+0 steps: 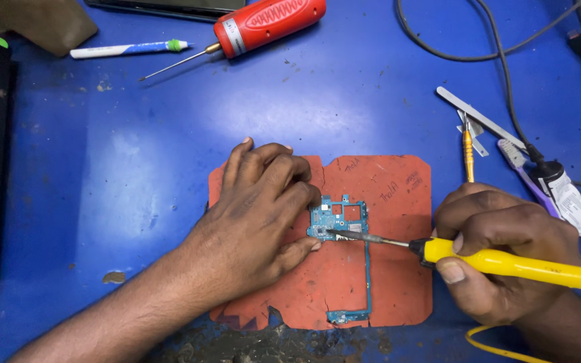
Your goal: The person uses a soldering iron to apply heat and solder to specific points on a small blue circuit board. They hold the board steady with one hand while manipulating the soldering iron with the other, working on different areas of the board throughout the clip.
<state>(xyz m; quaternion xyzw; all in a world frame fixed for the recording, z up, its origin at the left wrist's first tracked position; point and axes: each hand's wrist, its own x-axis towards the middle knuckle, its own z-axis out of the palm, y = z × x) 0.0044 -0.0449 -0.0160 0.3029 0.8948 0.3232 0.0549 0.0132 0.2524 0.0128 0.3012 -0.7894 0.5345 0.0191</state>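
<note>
Yellow soldering iron (519,266) gripped in right hand (506,252), tip on teal phone circuit board (339,219). Left hand (260,215) fingers press board onto orange silicone mat (384,269), blue worktop (102,168).

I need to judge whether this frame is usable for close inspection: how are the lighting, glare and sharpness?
Head view: bright overhead light leaves a pale sheen on the blue table; the circuit board and soldering iron are sharp; the left hand shades the orange mat only faintly; the frame's corners are darker.
</note>
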